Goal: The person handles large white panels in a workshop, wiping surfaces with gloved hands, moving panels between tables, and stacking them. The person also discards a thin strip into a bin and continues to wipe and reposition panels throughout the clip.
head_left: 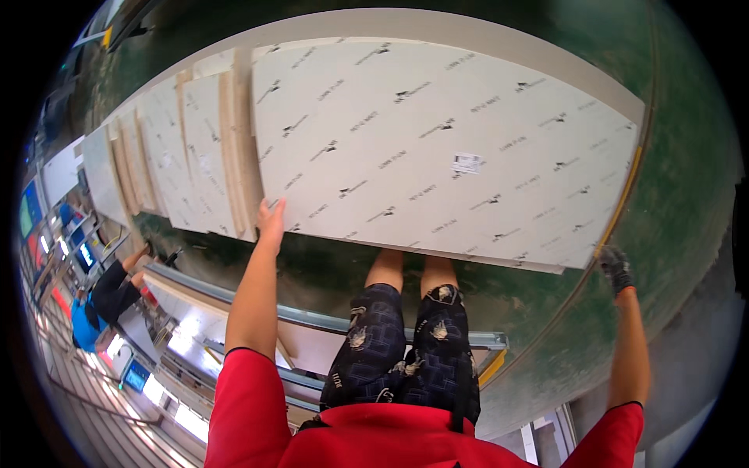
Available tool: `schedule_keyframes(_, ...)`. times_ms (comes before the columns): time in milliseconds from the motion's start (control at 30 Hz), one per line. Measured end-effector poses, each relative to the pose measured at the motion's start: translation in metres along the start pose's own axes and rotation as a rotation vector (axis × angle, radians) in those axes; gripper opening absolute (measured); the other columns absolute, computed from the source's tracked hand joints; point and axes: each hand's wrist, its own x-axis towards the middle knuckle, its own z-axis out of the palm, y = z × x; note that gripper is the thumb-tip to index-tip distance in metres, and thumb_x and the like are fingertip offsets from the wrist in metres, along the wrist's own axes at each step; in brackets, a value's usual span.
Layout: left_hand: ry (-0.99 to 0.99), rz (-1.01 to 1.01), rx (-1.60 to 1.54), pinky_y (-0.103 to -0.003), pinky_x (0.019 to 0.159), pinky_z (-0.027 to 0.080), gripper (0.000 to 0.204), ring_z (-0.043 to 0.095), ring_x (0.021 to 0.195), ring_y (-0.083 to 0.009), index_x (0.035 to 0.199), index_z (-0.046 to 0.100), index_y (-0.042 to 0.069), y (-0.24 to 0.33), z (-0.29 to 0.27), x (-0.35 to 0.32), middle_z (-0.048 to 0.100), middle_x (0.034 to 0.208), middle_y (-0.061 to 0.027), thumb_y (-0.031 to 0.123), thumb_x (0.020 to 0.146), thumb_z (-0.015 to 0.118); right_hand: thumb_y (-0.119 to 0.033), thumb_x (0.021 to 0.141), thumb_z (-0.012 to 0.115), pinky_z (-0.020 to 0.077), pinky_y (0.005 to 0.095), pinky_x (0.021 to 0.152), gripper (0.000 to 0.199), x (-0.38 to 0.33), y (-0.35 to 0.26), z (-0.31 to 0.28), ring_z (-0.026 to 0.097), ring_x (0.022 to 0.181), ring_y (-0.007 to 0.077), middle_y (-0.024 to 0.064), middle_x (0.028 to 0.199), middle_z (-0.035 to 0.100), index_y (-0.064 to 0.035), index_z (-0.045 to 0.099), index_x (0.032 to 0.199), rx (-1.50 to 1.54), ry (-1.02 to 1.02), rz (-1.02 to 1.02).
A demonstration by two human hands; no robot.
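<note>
White printed panel (421, 148) stretching out before the person, pale boards (207, 148) off to its left! Left hand (271, 222), loosely spread, touches its near-left corner, grip unclear; gloved right hand (616, 269) half-curls by its near-right corner, hold impossible to judge.

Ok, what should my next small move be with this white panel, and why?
I'd probably secure the right hand on the near right corner of the panel: it's at that corner, contact unclear, while the left hand is at the near left corner.
</note>
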Motion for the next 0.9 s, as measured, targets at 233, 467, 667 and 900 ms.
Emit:
schedule_keyframes(233,0.147,0.428,0.363,-0.047,0.117,0.026,0.072,0.027,0.144,-0.0389,0.151,0.032,0.006,0.015,0.036,-0.024,0.03,0.155,-0.0226,0.037,0.094,0.062,-0.022,0.097,0.058,0.0505,0.0336,0.093,0.033,-0.034,0.114,0.102,0.063,0.105,0.0189,0.0081,0.117,0.066,-0.0068,0.061,0.126,0.112,-0.211,-0.15)
schedule_keyframes(467,-0.083,0.327,0.223,-0.041,0.097,0.048,0.065,0.061,0.11,-0.0333,0.151,0.032,0.011,-0.053,0.031,-0.157,0.057,0.129,-0.0217,0.028,0.095,0.06,-0.031,0.094,0.067,0.0511,0.0315,0.066,0.025,-0.199,0.202,0.215,0.066,0.077,0.0167,0.0039,0.093,0.07,-0.0113,0.065,0.11,0.07,-0.422,0.03)
schedule_keyframes(667,-0.569,-0.141,-0.2,-0.035,0.066,0.053,0.031,0.064,0.074,-0.0187,0.118,0.06,0.005,-0.257,-0.055,-0.307,0.067,0.091,-0.0094,0.025,0.094,0.059,-0.036,0.093,0.066,0.044,0.0289,0.058,0.025,-0.381,0.226,0.2,0.057,0.065,0.0131,0.0018,0.074,0.062,-0.0117,0.064,0.088,0.141,-0.337,0.461)
schedule_keyframes(900,-0.768,-0.268,-0.155,-0.04,0.062,0.054,0.044,0.07,0.077,-0.0229,0.126,0.06,0.012,-0.356,-0.234,-0.533,0.07,0.108,-0.0117,0.043,0.095,0.054,-0.038,0.091,0.063,0.0433,0.0351,0.05,0.029,-0.592,0.181,0.167,0.056,0.055,0.0191,0.0044,0.063,0.059,-0.0107,0.063,0.082,0.06,-0.301,0.279)
